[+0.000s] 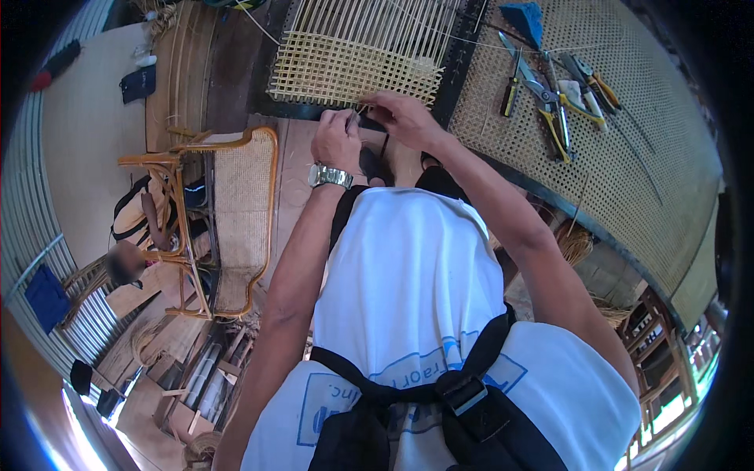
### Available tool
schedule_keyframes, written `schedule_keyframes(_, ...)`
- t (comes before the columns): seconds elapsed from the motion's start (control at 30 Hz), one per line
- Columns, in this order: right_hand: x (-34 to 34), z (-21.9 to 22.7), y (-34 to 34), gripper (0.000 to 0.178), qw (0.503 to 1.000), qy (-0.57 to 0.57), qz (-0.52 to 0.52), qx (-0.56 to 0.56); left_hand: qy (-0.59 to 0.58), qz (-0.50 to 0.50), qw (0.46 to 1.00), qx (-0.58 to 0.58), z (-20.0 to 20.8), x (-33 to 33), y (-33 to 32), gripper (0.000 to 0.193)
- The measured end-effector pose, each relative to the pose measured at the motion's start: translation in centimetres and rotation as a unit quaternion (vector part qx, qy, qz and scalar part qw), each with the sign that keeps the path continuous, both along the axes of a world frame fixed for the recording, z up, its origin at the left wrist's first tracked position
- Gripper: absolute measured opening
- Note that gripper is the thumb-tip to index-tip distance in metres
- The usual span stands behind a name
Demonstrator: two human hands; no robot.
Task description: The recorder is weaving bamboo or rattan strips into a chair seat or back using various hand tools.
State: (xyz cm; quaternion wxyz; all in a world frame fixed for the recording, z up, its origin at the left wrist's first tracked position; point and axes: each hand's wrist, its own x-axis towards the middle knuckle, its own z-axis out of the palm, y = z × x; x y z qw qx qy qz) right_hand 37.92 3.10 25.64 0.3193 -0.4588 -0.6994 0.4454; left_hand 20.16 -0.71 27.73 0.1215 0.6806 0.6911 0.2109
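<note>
A half-woven cane panel [353,67] in a dark frame lies ahead of me, its near part a tight grid and its far part bare parallel strands. At its near edge my right hand [404,122] pinches a thin, pale cane strand [362,108]. Just left of it, my left hand [336,143], with a metal watch on the wrist, is closed at the same edge. A small dark shape shows at its fingertips; I cannot make out what it is.
On a finished cane-mesh panel [628,149] at right lie scissors [538,90], pliers [597,82], a yellow-black screwdriver [510,96] and a blue cloth [525,22]. To the left stands a rattan chair [243,224], with another person [149,212] beyond it. Coiled cane [576,242] hangs below the right-hand panel.
</note>
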Motion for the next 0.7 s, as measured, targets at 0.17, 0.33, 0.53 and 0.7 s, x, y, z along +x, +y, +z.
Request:
schedule_keyframes(0.17,-1.4,0.1,2.2,0.027,0.989,-0.039,0.109,-0.095,-0.021,0.024,0.999,-0.011,0.1,-0.1,0.4,0.016)
schedule_keyframes(0.33,-1.1,-1.6,3.3,0.017,0.959,0.095,0.122,-0.237,0.016,0.061,0.998,-0.025,0.9,0.9,0.0,0.017)
schedule_keyframes(0.53,-2.1,-0.1,2.5,0.015,0.996,-0.041,0.062,-0.045,-0.037,0.037,0.998,-0.045,1.7,-2.2,-3.4,0.018)
schedule_keyframes(0.7,-2.2,0.5,2.0,0.018,0.995,-0.022,0.031,-0.097,-0.079,0.071,0.99,-0.095,1.0,-5.3,-10.0,0.022)
